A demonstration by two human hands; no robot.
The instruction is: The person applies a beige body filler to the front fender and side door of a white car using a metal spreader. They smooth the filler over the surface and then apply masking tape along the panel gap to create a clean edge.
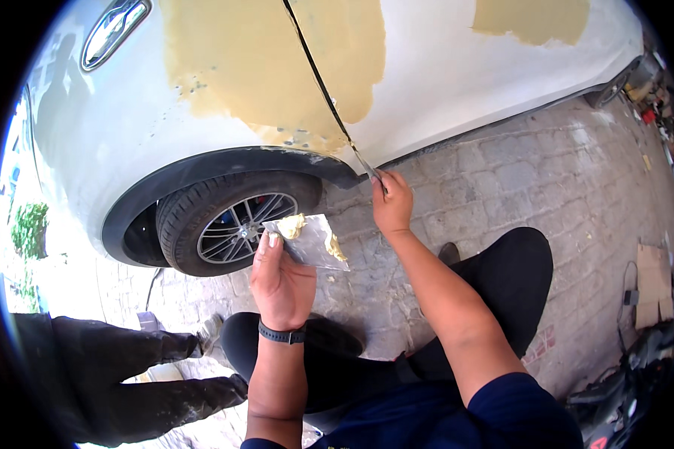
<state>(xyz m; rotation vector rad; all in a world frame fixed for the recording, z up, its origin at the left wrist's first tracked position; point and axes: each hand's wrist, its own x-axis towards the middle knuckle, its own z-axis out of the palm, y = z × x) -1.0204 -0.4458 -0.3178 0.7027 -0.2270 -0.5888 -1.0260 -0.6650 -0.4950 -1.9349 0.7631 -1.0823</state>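
Note:
In my left hand [281,288] a flat grey plate [313,243] is gripped at its left edge, thumb on top. Two dabs of pale yellow body filler [291,226] lie on it, one by my thumb and one along the right side. My right hand [392,203] is closed round a thin putty knife [364,165]; its tip meets the car body at the lower end of the dark panel gap [318,75], just behind the wheel arch. Dried tan filler [254,67] covers the white panels on both sides of that gap.
Below the panel sits the car's wheel [240,224] under a black arch trim [225,159]. At the left stands another person in dark trousers [157,389]. Paving stones [494,179] form the ground. Cardboard [654,284] and assorted clutter line the right edge.

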